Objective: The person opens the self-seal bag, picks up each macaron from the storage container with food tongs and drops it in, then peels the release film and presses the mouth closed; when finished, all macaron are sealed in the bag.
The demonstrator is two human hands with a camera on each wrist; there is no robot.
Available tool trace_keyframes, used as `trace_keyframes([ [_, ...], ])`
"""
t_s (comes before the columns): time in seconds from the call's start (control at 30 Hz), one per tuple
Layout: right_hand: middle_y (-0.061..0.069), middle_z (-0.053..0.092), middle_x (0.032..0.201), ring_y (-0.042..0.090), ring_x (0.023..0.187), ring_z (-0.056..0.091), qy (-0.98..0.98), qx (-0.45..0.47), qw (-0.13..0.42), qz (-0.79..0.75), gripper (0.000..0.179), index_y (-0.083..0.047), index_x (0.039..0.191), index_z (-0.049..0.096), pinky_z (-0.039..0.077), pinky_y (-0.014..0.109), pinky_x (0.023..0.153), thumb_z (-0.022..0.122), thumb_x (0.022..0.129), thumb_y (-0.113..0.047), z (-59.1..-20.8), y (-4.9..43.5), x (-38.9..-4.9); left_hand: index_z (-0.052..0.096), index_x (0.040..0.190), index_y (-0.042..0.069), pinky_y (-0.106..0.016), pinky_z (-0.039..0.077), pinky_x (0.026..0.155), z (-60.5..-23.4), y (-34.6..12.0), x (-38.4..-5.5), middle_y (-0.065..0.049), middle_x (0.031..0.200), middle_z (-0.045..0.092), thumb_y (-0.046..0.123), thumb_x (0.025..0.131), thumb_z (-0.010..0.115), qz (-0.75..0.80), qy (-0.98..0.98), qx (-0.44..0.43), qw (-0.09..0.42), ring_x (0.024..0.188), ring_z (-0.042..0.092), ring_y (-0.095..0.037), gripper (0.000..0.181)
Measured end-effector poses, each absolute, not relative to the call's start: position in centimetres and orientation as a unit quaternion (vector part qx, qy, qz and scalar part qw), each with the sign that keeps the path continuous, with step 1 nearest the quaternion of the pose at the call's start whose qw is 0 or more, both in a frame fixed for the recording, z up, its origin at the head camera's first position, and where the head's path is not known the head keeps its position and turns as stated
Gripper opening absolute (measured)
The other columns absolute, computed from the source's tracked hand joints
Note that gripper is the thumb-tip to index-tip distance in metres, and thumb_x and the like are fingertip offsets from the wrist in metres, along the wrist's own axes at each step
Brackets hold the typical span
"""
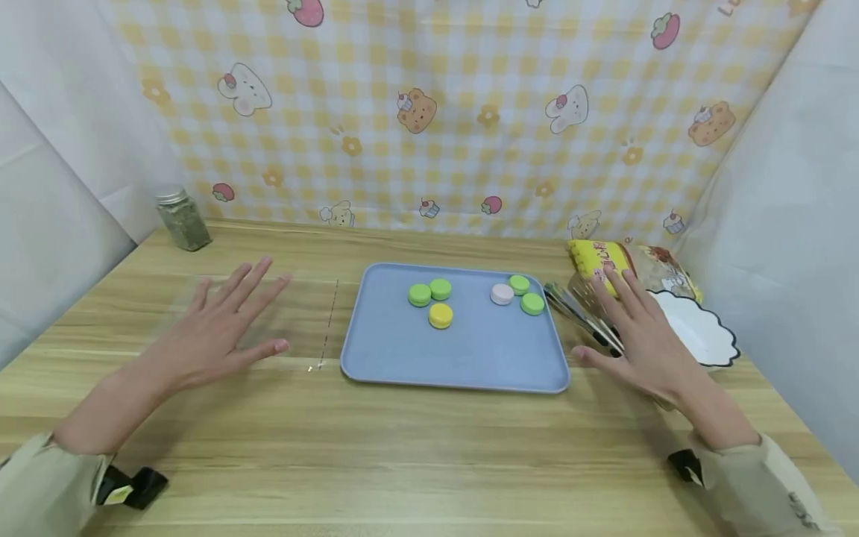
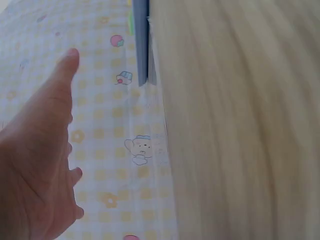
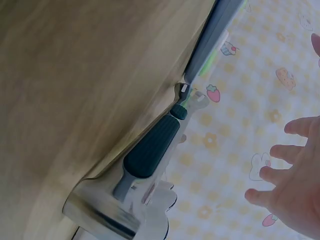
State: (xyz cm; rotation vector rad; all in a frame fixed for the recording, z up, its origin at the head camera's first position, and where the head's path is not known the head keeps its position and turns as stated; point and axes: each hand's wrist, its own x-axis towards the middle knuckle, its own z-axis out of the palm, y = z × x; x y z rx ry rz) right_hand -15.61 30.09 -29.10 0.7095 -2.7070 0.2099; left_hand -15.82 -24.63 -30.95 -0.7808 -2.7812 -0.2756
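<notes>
My left hand (image 1: 218, 328) hovers with spread fingers over a clear flat sheet (image 1: 312, 317) on the left of the table; the left wrist view shows nothing in its palm. My right hand (image 1: 644, 343), fingers also spread, is raised above a lying metal cup (image 3: 102, 205) and several slim utensils (image 1: 577, 313), one with a dark ribbed handle (image 3: 152, 147). Between the hands lies a blue-grey tray (image 1: 389, 358). On its left are two green macarons (image 1: 420, 295) and a yellow one (image 1: 441, 315); on its right, a pale pink macaron (image 1: 502, 294) and two green ones (image 1: 532, 303).
A white scalloped bowl (image 1: 698, 328) with a dark rim stands beyond the right hand, partly covered by it. Behind lies a yellow and brown food packet (image 1: 604, 257). A glass jar (image 1: 183, 220) of dried green bits stands at the back left. A checked cloth (image 1: 456, 149) hangs behind the table.
</notes>
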Motion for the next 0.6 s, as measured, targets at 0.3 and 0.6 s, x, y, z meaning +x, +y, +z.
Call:
trace_keyframes([
  [0.3, 0.012, 0.006, 0.154, 0.037, 0.138, 0.008, -0.957, 0.223, 0.116, 0.148, 0.097, -0.021, 0.151, 0.005, 0.018, 0.062, 0.101, 0.070, 0.081, -0.039, -29.2, 30.6, -16.2, 0.004, 0.151, 0.023, -0.068, -0.004, 0.099, -32.1, -25.3, -17.1, -0.006, 0.155, -0.003, 0.047, 0.091, 0.055, -0.149, -0.962, -0.225, 0.051, 0.139, 0.001, -0.036, 0.083],
  [0.6, 0.022, 0.013, 0.151, 0.043, 0.135, 0.015, -0.957, 0.181, 0.060, 0.218, 0.085, -0.015, 0.151, 0.004, 0.019, 0.064, 0.099, 0.060, 0.091, -0.037, -29.4, 31.1, -16.5, -0.007, 0.150, 0.018, -0.073, -0.005, 0.094, -33.3, -26.3, -17.8, -0.014, 0.153, -0.012, 0.038, 0.096, 0.049, -0.263, -0.943, -0.205, -0.007, 0.135, 0.001, -0.047, 0.080],
])
